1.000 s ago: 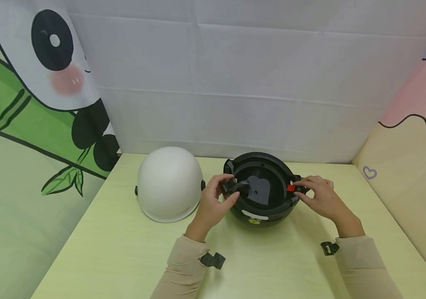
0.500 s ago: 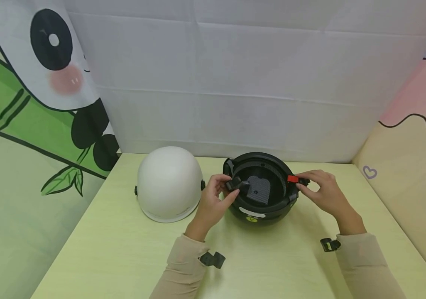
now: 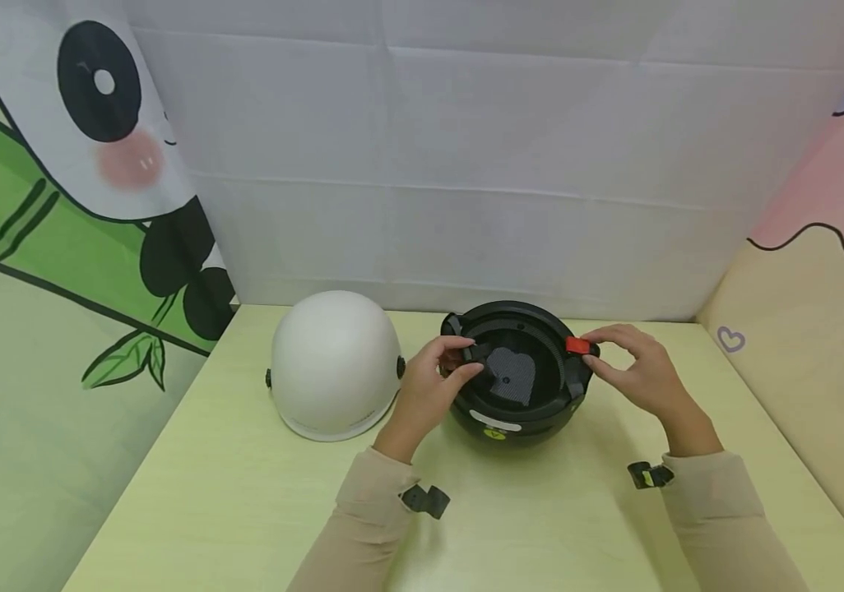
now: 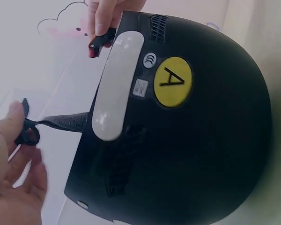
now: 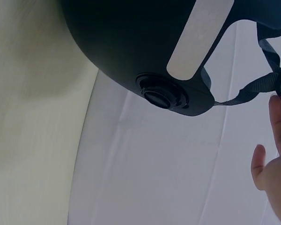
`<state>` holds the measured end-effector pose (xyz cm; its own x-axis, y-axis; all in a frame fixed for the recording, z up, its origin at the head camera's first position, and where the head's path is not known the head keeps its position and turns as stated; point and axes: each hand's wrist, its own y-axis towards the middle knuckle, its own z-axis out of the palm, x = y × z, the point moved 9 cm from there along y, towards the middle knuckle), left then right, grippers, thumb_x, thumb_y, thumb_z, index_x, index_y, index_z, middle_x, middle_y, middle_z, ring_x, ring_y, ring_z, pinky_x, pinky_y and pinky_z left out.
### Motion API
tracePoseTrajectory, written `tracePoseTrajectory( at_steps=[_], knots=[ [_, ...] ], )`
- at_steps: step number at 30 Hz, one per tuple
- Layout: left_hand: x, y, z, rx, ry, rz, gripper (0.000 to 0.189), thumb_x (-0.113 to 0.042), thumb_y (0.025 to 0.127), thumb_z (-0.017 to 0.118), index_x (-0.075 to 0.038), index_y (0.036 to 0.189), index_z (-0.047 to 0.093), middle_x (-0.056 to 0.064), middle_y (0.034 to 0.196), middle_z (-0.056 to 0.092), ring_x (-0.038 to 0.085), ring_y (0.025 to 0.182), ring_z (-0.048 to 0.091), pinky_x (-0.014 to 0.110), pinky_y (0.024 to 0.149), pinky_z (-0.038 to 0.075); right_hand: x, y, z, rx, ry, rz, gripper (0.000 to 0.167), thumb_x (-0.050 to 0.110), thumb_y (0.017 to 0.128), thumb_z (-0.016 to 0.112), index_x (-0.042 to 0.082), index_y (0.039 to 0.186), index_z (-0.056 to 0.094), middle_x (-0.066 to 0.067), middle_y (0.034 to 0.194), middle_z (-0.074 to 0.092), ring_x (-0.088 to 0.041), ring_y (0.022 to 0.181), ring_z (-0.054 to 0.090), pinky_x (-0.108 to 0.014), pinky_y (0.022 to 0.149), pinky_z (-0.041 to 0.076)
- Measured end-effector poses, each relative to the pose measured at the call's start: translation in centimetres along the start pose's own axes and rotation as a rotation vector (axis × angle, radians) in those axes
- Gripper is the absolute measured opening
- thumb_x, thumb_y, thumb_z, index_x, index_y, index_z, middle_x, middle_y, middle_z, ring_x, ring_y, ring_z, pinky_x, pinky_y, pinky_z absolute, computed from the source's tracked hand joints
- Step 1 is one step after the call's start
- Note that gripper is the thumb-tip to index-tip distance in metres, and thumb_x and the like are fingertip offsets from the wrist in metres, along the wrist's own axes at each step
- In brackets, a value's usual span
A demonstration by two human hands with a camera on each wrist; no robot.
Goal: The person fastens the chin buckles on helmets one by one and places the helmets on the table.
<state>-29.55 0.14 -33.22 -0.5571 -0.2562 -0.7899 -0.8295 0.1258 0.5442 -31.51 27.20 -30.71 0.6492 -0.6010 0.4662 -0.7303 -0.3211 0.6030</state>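
A black helmet [image 3: 518,432] lies upside down on the table, its dark padded inside facing up. My left hand [image 3: 418,395] pinches the black buckle end of the chin strap between thumb and fingers over the helmet's left side. In the left wrist view, the webbing strap [image 4: 68,123] runs taut from that buckle piece [image 4: 30,133] to the helmet. At the right rim, my right hand [image 3: 640,378] pinches the other buckle half, which has a red tab [image 3: 578,345]. The two buckle parts are apart.
Left of the black helmet, a white helmet [image 3: 336,362] sits dome up, close to my left hand. The pale table [image 3: 540,518] meets a white cloth backdrop [image 3: 481,230] behind both helmets. Cartoon-printed sheets flank the sides.
The red-tabbed buckle half has shifted up and swung level in my right hand. My left hand has moved slightly right and up with the black strap end.
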Motion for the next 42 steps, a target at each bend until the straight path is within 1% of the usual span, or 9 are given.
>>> tracePoseTrajectory(
  at_steps=[5, 11, 14, 17, 25, 29, 32, 34, 42],
  knots=[
    [0.1, 0.8, 1.2, 0.057, 0.016, -0.077, 0.032, -0.015, 0.088, 0.075, -0.005, 0.117, 0.066, 0.006, 0.107, 0.065, 0.023, 0.101, 0.062, 0.035, 0.083, 0.050, 0.0, 0.1, 0.0, 0.009, 0.031, 0.050, 0.029, -0.007, 0.076, 0.078, 0.003, 0.103, 0.072, -0.010, 0.101, 0.069, -0.001, 0.101, 0.055, -0.021, 0.089, 0.039],
    [0.7, 1.5, 2.7, 0.104, -0.133, -0.135, 0.033, -0.009, 0.088, 0.074, -0.002, 0.118, 0.063, 0.009, 0.105, 0.067, 0.019, 0.098, 0.065, 0.028, 0.083, 0.052, 0.3, 0.7, 0.5, 0.054, 0.037, 0.100, 0.024, 0.001, 0.082, 0.076, 0.006, 0.105, 0.073, -0.008, 0.105, 0.068, 0.000, 0.100, 0.054, -0.031, 0.088, 0.041],
    [1.1, 1.7, 3.2, 0.107, -0.201, -0.166, 0.034, -0.008, 0.086, 0.075, -0.001, 0.117, 0.062, 0.010, 0.104, 0.068, 0.020, 0.097, 0.066, 0.027, 0.082, 0.052, 0.5, 1.0, 1.0, 0.077, 0.070, 0.084, 0.025, -0.001, 0.082, 0.075, 0.004, 0.106, 0.073, -0.010, 0.106, 0.068, 0.000, 0.101, 0.054, -0.025, 0.088, 0.041],
    [1.5, 1.9, 3.6, 0.116, -0.221, -0.188, 0.031, -0.008, 0.086, 0.076, -0.003, 0.114, 0.064, 0.009, 0.102, 0.068, 0.020, 0.097, 0.066, 0.027, 0.083, 0.052, 0.9, 1.3, 1.4, 0.091, 0.108, 0.049, 0.027, -0.005, 0.081, 0.075, 0.002, 0.106, 0.072, -0.012, 0.105, 0.068, 0.000, 0.101, 0.054, -0.019, 0.087, 0.040],
    [1.7, 2.0, 5.1, 0.185, -0.168, -0.184, 0.028, -0.011, 0.086, 0.077, -0.006, 0.112, 0.067, 0.001, 0.094, 0.066, 0.012, 0.088, 0.065, 0.025, 0.074, 0.052, 1.5, 1.4, 2.4, 0.157, 0.124, 0.010, 0.029, -0.004, 0.081, 0.075, 0.006, 0.108, 0.072, -0.006, 0.105, 0.068, -0.012, 0.097, 0.059, -0.024, 0.079, 0.045],
    [2.0, 1.9, 5.6, 0.196, -0.157, -0.185, 0.028, -0.014, 0.086, 0.077, -0.008, 0.112, 0.068, 0.000, 0.093, 0.067, 0.009, 0.085, 0.065, 0.023, 0.071, 0.051, 2.4, 1.5, 2.7, 0.180, 0.146, -0.016, 0.030, -0.008, 0.080, 0.075, 0.004, 0.107, 0.072, -0.007, 0.102, 0.069, -0.018, 0.091, 0.062, -0.028, 0.076, 0.047],
    [2.2, 1.9, 5.9, 0.195, -0.163, -0.181, 0.029, -0.014, 0.086, 0.077, -0.007, 0.112, 0.068, 0.002, 0.095, 0.068, 0.012, 0.088, 0.066, 0.023, 0.072, 0.052, 3.9, 1.7, 2.6, 0.191, 0.149, -0.038, 0.029, -0.013, 0.078, 0.074, -0.001, 0.104, 0.071, -0.011, 0.098, 0.069, -0.021, 0.084, 0.061, -0.033, 0.067, 0.046],
    [2.2, 2.0, 6.0, 0.194, -0.176, -0.182, 0.029, -0.013, 0.085, 0.077, -0.006, 0.112, 0.068, 0.004, 0.097, 0.068, 0.014, 0.090, 0.067, 0.024, 0.074, 0.052, 4.5, 1.8, 2.6, 0.198, 0.148, -0.036, 0.027, -0.014, 0.078, 0.073, -0.003, 0.102, 0.070, -0.013, 0.096, 0.069, -0.021, 0.083, 0.061, -0.035, 0.066, 0.045],
    [2.3, 2.1, 6.3, 0.191, -0.187, -0.192, 0.027, -0.012, 0.085, 0.078, -0.007, 0.109, 0.069, 0.006, 0.099, 0.069, 0.015, 0.093, 0.068, 0.025, 0.077, 0.053, 2.2, 1.4, 3.6, 0.218, 0.188, -0.016, 0.028, -0.006, 0.081, 0.074, 0.004, 0.107, 0.071, -0.005, 0.101, 0.069, -0.017, 0.090, 0.061, -0.037, 0.073, 0.048]
  ],
)
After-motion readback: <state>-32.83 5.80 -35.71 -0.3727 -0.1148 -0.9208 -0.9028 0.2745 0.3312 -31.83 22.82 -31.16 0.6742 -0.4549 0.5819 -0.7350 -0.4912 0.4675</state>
